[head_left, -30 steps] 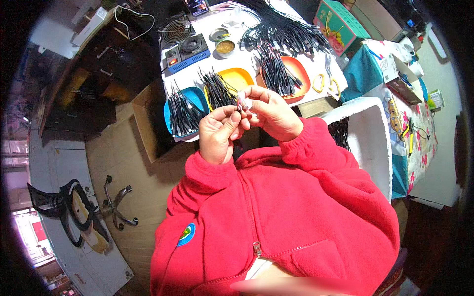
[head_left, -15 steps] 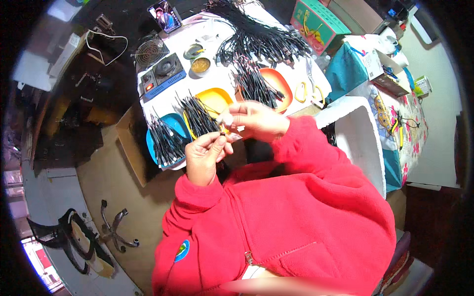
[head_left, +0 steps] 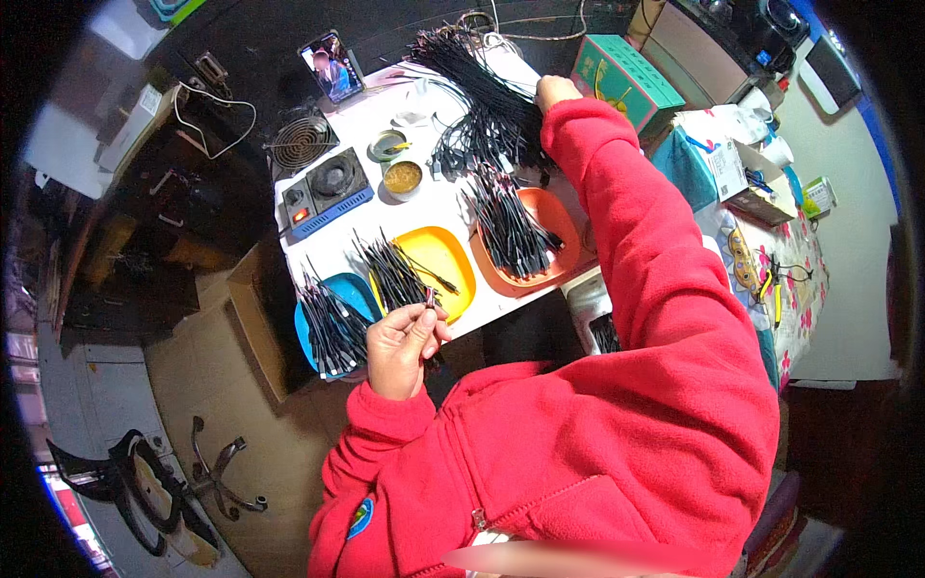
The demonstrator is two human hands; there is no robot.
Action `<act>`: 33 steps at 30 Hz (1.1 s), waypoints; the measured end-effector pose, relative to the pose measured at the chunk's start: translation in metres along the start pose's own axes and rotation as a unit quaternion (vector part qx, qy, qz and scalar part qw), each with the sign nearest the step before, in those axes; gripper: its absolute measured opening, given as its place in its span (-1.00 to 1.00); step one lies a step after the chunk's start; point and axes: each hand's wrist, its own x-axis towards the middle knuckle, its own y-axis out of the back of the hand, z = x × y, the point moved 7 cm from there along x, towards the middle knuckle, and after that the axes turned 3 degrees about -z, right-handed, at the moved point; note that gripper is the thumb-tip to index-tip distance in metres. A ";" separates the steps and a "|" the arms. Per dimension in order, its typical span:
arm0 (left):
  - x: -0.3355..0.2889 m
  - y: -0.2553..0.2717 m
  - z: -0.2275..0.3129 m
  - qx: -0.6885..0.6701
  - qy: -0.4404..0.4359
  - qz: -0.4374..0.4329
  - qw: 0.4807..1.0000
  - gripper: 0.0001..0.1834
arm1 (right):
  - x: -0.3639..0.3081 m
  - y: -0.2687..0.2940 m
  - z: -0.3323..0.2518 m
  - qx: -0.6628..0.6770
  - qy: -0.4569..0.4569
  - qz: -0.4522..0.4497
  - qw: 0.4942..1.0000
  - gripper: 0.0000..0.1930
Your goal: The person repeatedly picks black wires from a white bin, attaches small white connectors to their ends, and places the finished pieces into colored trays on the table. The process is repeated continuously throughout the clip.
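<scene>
My left hand (head_left: 403, 349) is closed in a pinch in front of the yellow tray (head_left: 445, 252). Between its thumb and fingers is a thin black cable (head_left: 430, 301), its bared wire ends pointing up; the rest is hidden by the hand. My right hand (head_left: 557, 91) reaches to the far right of the table, beside a large heap of black cables (head_left: 496, 101). Its fingers are hidden. Bundles of short black cables lie across the blue tray (head_left: 306, 337), the yellow tray and the orange tray (head_left: 570, 236).
A small heater box (head_left: 328, 193) with a lit red switch stands at the left, beside a round tin (head_left: 402, 178) of amber stuff. Behind are a fan grille (head_left: 301, 144) and a propped phone (head_left: 330, 67). A green and pink carton (head_left: 626, 77) stands far right.
My right hand has left my left hand and stretched far forward and right, to the cable heap. My left hand stays pinched near the yellow tray. The view has shifted slightly.
</scene>
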 end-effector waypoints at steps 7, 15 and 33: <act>-0.003 0.005 0.002 0.018 -0.012 0.013 1.000 -0.81 | -0.027 0.043 -0.005 0.039 0.000 0.022 0.999 -0.84; -0.006 -0.017 0.028 -0.013 -0.082 -0.007 0.996 -0.83 | -0.162 0.196 -0.059 0.150 0.228 0.201 0.941 -0.83; -0.058 -0.005 0.111 0.023 -0.344 0.092 0.934 -0.85 | -0.414 0.077 -0.197 0.453 0.401 -0.059 0.794 -0.80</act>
